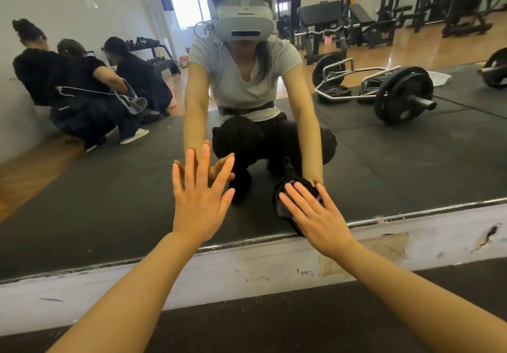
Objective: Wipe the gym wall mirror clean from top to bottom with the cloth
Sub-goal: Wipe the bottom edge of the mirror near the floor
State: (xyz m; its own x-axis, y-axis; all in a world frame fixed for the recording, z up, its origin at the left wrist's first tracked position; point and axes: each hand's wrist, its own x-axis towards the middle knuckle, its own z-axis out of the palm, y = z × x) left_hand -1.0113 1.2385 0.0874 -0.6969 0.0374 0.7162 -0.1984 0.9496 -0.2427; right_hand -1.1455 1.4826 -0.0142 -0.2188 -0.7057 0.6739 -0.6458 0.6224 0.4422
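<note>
Mirror (109, 201) bottom edge: right hand (315, 215) presses cloth (282, 204), seemingly flat.

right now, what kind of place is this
A gym, most likely its free-weights area. The wall mirror reflects a loaded barbell on black floor mats, a dumbbell rack and weight machines behind.

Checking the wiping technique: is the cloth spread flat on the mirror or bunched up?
Bunched up. The cloth shows as dark crumpled folds around the straight fingers of the right hand, pressed to the mirror near its bottom edge.
</note>
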